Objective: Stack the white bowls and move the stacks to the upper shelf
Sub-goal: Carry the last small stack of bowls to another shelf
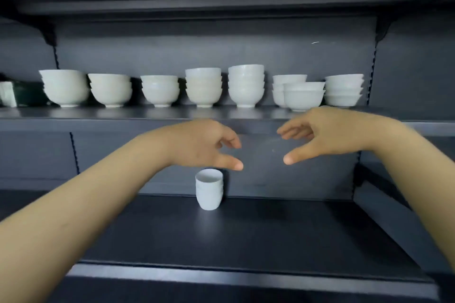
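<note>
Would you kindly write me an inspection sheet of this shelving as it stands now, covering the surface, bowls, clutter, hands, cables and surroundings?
Surface: dark lower shelf, with the upper shelf above it.
Job's things: bowl stacks in a row on the upper shelf, one set in front of another near the right; one small stack upright on the lower shelf.
Clutter: pale object at the upper shelf's left end, cut off, unidentifiable.
Grips: left hand and right hand both open and empty, held in front of the shelves, touching nothing.
Cables: nothing seen.
Surroundings: dark back panel, slotted uprights.
</note>
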A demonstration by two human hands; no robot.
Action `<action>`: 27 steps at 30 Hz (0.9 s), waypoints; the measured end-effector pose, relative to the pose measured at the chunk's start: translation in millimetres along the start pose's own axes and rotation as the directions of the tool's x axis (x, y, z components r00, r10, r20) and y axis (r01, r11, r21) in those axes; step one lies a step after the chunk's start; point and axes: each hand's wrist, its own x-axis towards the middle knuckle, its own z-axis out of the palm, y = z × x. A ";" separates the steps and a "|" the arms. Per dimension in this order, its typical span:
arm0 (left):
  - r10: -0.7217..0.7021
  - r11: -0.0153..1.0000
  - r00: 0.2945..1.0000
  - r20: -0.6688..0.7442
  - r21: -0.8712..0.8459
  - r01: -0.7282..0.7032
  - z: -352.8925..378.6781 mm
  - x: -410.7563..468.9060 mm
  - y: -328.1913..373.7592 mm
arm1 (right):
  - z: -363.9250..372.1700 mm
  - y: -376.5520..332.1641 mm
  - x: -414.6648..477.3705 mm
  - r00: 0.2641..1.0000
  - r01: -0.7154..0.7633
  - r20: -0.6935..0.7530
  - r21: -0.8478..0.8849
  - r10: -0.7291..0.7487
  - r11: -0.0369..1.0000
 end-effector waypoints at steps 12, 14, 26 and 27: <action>-0.214 0.957 0.953 0.216 -0.148 0.248 105.5 -79.8 -105.9 | 137.9 -54.8 30.8 0.946 -0.099 0.298 -0.117 0.130 0.988; -0.235 0.948 0.942 0.239 -0.155 0.276 124.5 -74.8 -119.6 | 157.6 -49.3 48.3 0.943 -0.119 0.298 -0.116 0.149 0.986; -0.299 0.897 0.879 0.372 -0.204 0.392 248.8 39.3 -221.6 | 257.1 33.5 196.1 0.917 -0.180 0.338 -0.122 0.212 0.976; -0.312 0.895 0.869 0.384 -0.188 0.404 256.4 51.3 -230.1 | 263.2 40.4 209.1 0.913 -0.184 0.346 -0.125 0.217 0.975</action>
